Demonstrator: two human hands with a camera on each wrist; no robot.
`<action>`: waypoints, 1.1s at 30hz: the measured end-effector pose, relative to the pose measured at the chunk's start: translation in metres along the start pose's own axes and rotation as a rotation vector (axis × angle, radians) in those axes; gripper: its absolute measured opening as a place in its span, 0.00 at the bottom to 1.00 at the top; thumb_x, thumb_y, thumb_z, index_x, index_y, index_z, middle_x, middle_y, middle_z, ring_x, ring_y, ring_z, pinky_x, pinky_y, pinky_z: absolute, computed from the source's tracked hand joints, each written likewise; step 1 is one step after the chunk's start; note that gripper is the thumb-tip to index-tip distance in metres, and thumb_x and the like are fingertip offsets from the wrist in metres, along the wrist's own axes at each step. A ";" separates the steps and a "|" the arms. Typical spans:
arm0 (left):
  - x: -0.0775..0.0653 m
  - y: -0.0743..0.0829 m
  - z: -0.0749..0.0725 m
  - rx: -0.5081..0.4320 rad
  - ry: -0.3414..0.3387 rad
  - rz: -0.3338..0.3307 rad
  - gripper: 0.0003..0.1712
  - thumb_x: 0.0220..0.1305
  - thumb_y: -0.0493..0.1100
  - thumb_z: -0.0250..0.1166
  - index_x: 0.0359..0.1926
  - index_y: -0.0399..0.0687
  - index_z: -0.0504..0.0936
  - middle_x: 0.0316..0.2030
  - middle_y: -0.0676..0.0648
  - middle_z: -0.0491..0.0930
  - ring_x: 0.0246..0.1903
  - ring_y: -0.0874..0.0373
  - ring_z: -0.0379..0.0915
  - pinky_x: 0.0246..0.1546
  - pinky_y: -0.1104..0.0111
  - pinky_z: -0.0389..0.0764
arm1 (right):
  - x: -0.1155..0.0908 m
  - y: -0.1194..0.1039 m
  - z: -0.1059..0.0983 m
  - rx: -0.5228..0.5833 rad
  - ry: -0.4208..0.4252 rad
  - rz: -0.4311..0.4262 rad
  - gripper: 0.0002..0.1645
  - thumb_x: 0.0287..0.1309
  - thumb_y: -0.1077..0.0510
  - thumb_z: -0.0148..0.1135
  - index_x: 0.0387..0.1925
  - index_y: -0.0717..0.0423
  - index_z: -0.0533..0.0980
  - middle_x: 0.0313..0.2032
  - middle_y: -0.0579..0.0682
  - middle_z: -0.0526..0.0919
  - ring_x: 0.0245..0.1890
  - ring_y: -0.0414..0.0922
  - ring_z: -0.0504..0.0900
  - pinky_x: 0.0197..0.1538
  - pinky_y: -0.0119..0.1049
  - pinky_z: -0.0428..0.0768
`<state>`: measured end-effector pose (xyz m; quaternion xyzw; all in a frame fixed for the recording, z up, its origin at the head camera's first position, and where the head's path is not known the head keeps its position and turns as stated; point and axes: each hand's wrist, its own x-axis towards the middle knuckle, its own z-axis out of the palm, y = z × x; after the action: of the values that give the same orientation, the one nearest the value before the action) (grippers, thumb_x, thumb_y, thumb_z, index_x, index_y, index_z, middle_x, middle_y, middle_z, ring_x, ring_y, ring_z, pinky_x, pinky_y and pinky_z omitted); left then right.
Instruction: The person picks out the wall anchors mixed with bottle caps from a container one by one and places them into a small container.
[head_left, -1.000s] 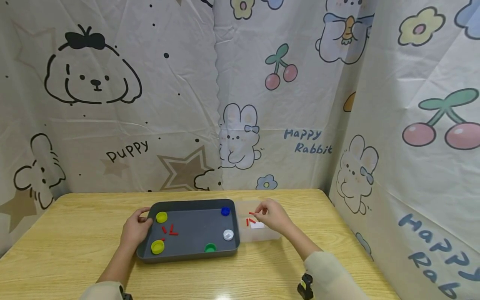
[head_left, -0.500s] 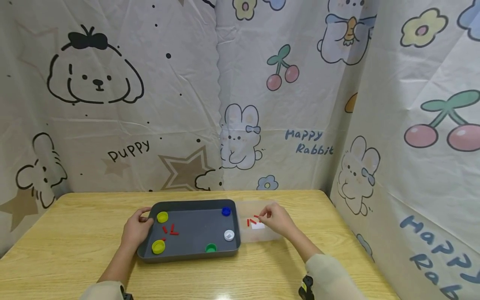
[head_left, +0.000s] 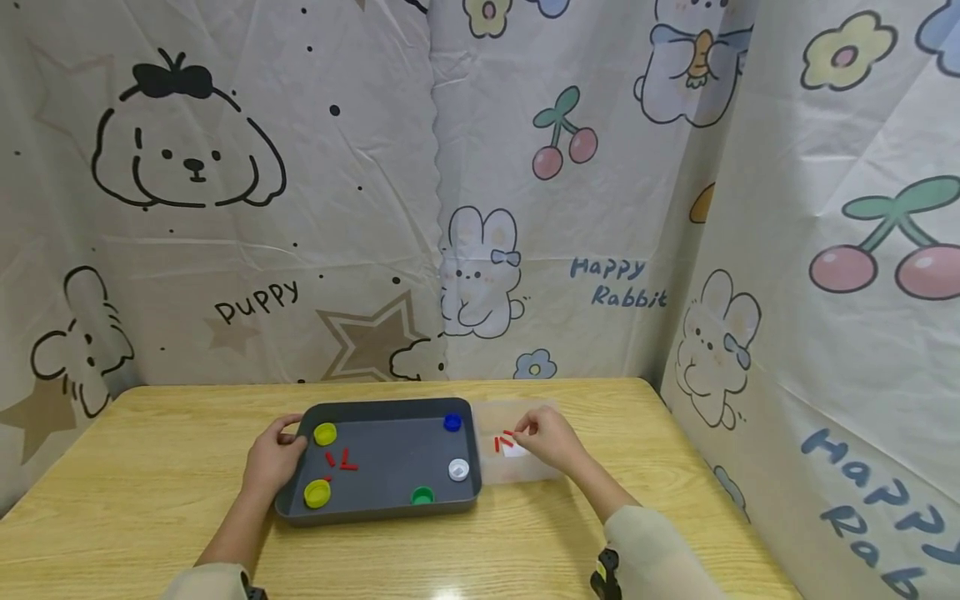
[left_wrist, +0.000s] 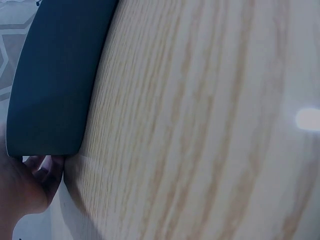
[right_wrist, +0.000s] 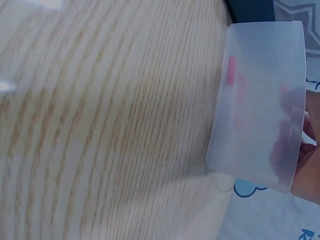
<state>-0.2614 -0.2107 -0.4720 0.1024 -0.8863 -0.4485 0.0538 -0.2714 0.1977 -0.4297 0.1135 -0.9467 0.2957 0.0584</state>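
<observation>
My left hand (head_left: 273,454) grips the left end of a dark grey tray (head_left: 390,512); in the left wrist view its fingers curl against the tray's end wall. Over a translucent plastic box (head_left: 491,477), to the right of the tray, my right hand (head_left: 551,437) pinches a small red stick (head_left: 508,432) between thumb and fingertips. Two more red sticks, one of them upright in view (head_left: 497,445), lie in the box beside a white patch (head_left: 514,451). From the right wrist view, the fingers show only blurred through the box wall (right_wrist: 257,105).
In the tray are two yellow caps (head_left: 317,493), a blue cap (head_left: 452,422), a white cap (head_left: 458,470) and a green cap (head_left: 422,496). Several red sticks (head_left: 345,457) lie near its left side. A patterned curtain (head_left: 375,208) hangs behind the wooden table (head_left: 187,417).
My right hand has shifted slightly within the box area, the red stick staying at its fingertips. The left hand and tray hold their place.
</observation>
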 end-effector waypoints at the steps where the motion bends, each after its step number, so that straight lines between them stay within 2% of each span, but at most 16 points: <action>1: 0.000 0.000 0.000 -0.002 -0.002 0.000 0.27 0.64 0.42 0.52 0.63 0.41 0.65 0.50 0.30 0.72 0.48 0.39 0.70 0.46 0.50 0.70 | 0.000 0.000 0.000 0.001 -0.002 0.001 0.05 0.51 0.60 0.65 0.23 0.55 0.80 0.21 0.47 0.71 0.24 0.40 0.66 0.27 0.31 0.65; 13: 0.002 -0.003 0.000 -0.008 -0.005 -0.012 0.27 0.64 0.42 0.52 0.64 0.42 0.65 0.50 0.30 0.72 0.47 0.40 0.70 0.45 0.51 0.70 | 0.001 0.000 0.003 -0.014 -0.010 0.000 0.04 0.51 0.60 0.65 0.23 0.54 0.81 0.21 0.45 0.72 0.24 0.39 0.66 0.27 0.30 0.65; 23: 0.002 -0.001 0.000 -0.012 -0.010 -0.008 0.26 0.65 0.42 0.52 0.63 0.42 0.65 0.49 0.31 0.73 0.46 0.40 0.70 0.45 0.51 0.70 | -0.001 -0.002 0.001 -0.005 -0.017 -0.001 0.02 0.51 0.60 0.64 0.27 0.55 0.81 0.26 0.47 0.75 0.28 0.40 0.69 0.30 0.32 0.68; 29: 0.001 -0.002 0.000 -0.011 -0.005 0.000 0.26 0.64 0.42 0.52 0.63 0.41 0.65 0.49 0.30 0.73 0.47 0.39 0.70 0.45 0.51 0.70 | 0.001 -0.007 -0.003 0.015 -0.022 0.025 0.03 0.53 0.58 0.64 0.29 0.54 0.81 0.29 0.49 0.76 0.29 0.42 0.71 0.29 0.33 0.70; 33: 0.002 -0.003 0.000 -0.007 -0.004 0.001 0.26 0.64 0.42 0.52 0.63 0.41 0.66 0.49 0.30 0.73 0.47 0.40 0.71 0.45 0.51 0.70 | 0.004 -0.013 -0.003 0.018 -0.020 0.014 0.04 0.52 0.57 0.64 0.29 0.53 0.81 0.30 0.50 0.77 0.29 0.43 0.72 0.28 0.33 0.71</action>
<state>-0.2628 -0.2128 -0.4739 0.1011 -0.8849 -0.4517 0.0527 -0.2721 0.1880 -0.4193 0.1102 -0.9453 0.3035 0.0460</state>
